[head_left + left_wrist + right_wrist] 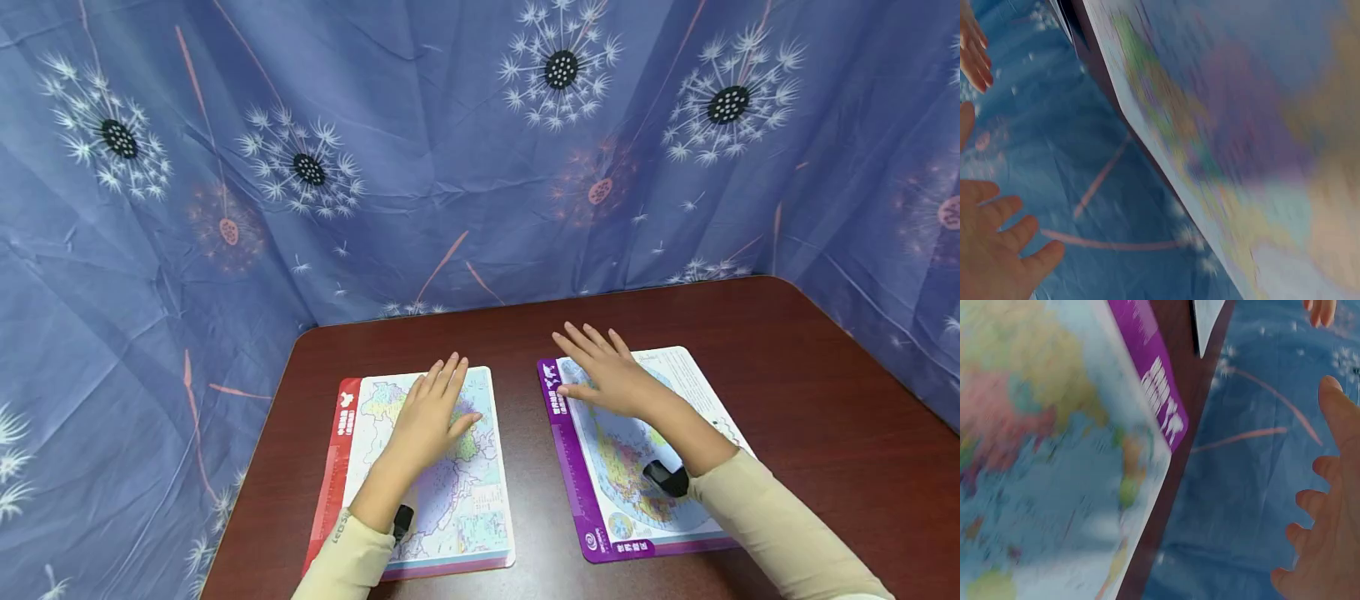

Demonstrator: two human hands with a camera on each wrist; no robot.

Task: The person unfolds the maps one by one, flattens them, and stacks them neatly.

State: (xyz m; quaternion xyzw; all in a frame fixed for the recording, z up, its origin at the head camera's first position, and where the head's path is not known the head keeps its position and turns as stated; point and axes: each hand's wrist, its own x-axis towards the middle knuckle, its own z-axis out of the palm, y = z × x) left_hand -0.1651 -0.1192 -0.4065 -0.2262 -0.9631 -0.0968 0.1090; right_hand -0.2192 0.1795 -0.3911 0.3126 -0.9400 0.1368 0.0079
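Note:
A map sheet with a red left border [337, 467] lies flat on the left of the table. Above it my left hand [429, 421] hovers with straight fingers, holding nothing. To the right lies a second map, a world map with a purple border [573, 475]. My right hand [611, 379] is over its upper left part, fingers straight and spread, thumb apart, also holding nothing. Part of each map is hidden behind an arm. The wrist views show the left hand [997, 250] and right hand [1329, 525] raised apart from the map surfaces.
Both maps lie on a dark reddish-brown table [832, 400] with rounded far corners. A blue curtain with dandelion prints [450, 150] hangs behind and along the sides. A dark wrist camera [666, 479] sits at the right wrist and another [402, 523] at the left.

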